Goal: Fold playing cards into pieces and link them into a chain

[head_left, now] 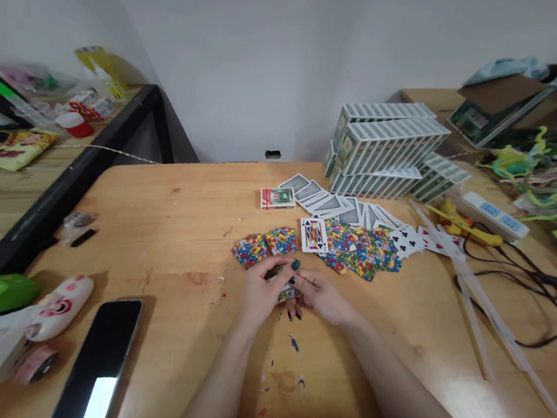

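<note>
Near the middle of the wooden table, my left hand (pixel 270 286) holds a small card with a colourful pattern (pixel 286 293). My right hand (pixel 319 293) meets it from the right, its fingertips closed at the same card; fingers hide most of the card. Just beyond my hands lie colourful patterned cards (pixel 282 241) and a face-up club court card (pixel 313 234). More patterned cards (pixel 363 249) spread to the right, ending at a face-up club card (pixel 405 240) and a red-suited card (pixel 430 240). Behind them lie grey-backed cards (pixel 328 204) and a red-and-green card box (pixel 277 198).
Stacked boxes (pixel 387 149) stand at the back right. A power strip (pixel 495 214), black cable (pixel 540 343) and clear plastic strips (pixel 481 310) lie right. A phone (pixel 96 371) and a green object (pixel 7 292) lie left. Dark scraps (pixel 294 343) dot the table nearby.
</note>
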`<control>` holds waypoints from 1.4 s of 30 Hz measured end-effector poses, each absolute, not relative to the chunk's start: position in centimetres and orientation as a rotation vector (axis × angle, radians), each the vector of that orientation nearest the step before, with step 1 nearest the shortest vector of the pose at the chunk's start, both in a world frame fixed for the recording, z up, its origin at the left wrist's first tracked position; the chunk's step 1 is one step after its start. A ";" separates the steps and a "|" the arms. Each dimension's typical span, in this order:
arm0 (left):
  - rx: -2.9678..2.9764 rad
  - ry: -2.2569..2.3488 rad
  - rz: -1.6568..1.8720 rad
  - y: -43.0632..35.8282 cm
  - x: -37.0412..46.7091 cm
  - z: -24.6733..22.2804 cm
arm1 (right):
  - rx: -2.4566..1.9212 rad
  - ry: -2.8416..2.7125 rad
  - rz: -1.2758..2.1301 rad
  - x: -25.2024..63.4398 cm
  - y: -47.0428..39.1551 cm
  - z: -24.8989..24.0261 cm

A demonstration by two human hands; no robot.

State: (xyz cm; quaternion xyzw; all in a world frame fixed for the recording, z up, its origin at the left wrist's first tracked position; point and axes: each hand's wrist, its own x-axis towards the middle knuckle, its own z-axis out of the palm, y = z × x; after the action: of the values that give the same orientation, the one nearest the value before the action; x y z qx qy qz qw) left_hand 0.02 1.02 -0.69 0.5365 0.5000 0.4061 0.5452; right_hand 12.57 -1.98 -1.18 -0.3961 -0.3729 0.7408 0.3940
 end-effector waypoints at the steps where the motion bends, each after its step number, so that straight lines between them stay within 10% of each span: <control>1: 1.311 1.197 0.953 1.0 0.0 -0.7 | -0.998 -0.948 1.878 12.6 -2.0 -1.2; 42: 1.550 1.268 0.958 0.5 1.0 -1.1 | -1.232 -0.932 1.676 11.6 -2.6 -0.9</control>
State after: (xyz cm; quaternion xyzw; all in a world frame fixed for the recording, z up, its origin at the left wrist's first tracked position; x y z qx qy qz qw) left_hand 0.96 0.54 -1.07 0.6252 0.5118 0.3866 0.4447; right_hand 11.59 -2.65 -0.90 -0.4909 -0.3716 0.6679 0.4181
